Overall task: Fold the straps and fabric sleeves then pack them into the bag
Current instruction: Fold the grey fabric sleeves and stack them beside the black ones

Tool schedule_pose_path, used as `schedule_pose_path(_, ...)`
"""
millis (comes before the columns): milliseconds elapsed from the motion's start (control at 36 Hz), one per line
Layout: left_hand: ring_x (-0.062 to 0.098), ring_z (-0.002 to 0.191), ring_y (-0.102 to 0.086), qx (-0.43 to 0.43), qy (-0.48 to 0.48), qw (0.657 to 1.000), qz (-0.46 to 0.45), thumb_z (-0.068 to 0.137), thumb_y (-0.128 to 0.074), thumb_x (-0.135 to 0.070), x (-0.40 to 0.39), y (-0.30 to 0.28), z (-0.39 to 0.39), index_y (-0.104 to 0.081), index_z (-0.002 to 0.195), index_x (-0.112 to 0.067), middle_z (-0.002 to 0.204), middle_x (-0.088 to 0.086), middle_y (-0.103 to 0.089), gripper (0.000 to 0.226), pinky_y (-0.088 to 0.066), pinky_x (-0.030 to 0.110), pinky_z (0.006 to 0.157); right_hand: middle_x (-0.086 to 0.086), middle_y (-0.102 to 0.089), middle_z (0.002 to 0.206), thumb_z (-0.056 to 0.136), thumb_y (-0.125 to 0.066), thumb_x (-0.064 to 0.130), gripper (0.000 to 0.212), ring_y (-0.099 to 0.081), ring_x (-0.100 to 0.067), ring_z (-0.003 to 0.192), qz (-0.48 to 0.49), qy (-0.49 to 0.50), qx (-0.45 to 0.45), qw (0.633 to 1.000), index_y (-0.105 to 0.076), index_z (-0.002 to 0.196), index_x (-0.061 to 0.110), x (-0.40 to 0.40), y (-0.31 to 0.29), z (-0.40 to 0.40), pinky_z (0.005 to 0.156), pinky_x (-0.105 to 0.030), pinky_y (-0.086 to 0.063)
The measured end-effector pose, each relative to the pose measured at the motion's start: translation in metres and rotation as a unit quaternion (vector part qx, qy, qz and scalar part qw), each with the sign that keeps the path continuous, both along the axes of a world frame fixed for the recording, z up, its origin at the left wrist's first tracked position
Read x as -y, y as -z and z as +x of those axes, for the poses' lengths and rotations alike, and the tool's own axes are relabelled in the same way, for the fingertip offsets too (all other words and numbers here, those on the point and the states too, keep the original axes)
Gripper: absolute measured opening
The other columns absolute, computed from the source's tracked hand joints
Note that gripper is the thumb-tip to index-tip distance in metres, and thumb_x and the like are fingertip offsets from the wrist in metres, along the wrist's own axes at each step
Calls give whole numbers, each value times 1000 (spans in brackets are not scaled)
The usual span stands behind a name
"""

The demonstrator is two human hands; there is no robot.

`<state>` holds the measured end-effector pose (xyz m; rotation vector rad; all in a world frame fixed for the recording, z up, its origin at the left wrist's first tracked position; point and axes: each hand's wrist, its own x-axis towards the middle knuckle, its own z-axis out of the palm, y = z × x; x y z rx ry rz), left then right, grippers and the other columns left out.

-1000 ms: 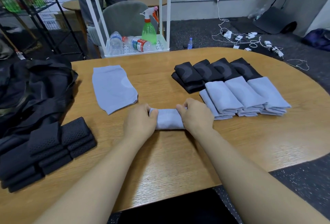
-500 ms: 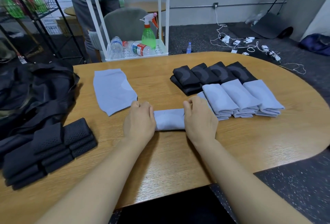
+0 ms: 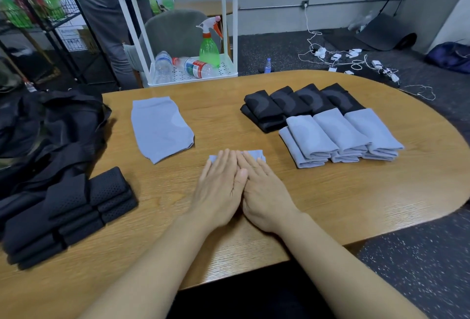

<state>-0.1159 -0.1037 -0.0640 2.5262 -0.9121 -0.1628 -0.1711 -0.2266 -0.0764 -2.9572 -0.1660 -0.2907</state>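
A wooden desk (image 3: pixel 330 207) with a rounded right end is recorded, bearing a black bag (image 3: pixel 50 125) at its left edge, folded black straps (image 3: pixel 68 212) at the near-left corner, and rows of folded black sleeves (image 3: pixel 292 105) and folded blue sleeves (image 3: pixel 340 135) towards the far right. An unfolded blue sleeve (image 3: pixel 160 128) is laid flat left of centre. The folding step is judged in hand: a small folded sleeve (image 3: pixel 254 153) near the desk's middle is pressed flat under the left hand (image 3: pixel 218 186) and right hand (image 3: pixel 264 189), fingers straight, nothing gripped; next, a lift onto the blue row is called for.

Flat hands (image 3: pixel 239 186) hide most of the folded sleeve (image 3: pixel 256 154).
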Motion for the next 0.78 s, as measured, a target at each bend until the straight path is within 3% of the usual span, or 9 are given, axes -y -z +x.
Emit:
schedule_pose_path(83,6,148,12,-3,-15,998,57,101,-6,-48,-3,0,8,0,156,-17,164,-2,4,64,11,25,118,-8,-6,163,84,-1,46,80,-1,-19,150,7,18,-41,999,-11,155,12,9,-1,3,121,-33,1)
schedule_pose_path(167,9,148,13,12,-20,995,100,103,-7,-45,-6,-1,12,1,156,-15,164,-1,6,62,10,29,119,-3,4,164,78,9,58,89,8,-15,150,8,47,-65,997,-2,156,14,14,-2,5,119,-29,6)
schedule_pose_path(472,11,149,11,66,-37,986,148,102,-8,-49,-11,3,11,5,156,-19,164,-5,6,63,11,37,119,-5,1,164,78,13,57,91,5,-17,150,21,91,-71,993,-3,156,12,3,-3,-2,120,-31,-4)
schedule_pose_path(639,13,150,10,68,-52,982,168,102,-5,-49,-11,-5,10,3,156,-19,164,-5,4,62,10,45,120,-12,-30,157,90,-9,53,79,-25,-24,146,32,123,-36,991,-31,150,5,0,-1,-19,111,-36,-30)
schedule_pose_path(722,14,150,8,82,-94,984,126,104,-11,-44,-10,-10,4,-5,157,-18,164,-1,2,59,6,44,120,-7,-15,162,88,-3,55,82,-9,-20,150,42,123,-45,991,-15,154,8,1,-3,-25,115,-34,-19)
schedule_pose_path(778,14,150,-4,116,-106,986,63,101,-10,-45,-10,-9,-5,-18,155,-20,163,-1,-10,60,-2,40,116,-2,-14,162,95,-17,52,74,-7,-17,149,84,120,-34,989,-11,155,11,4,-7,-29,114,-30,-14)
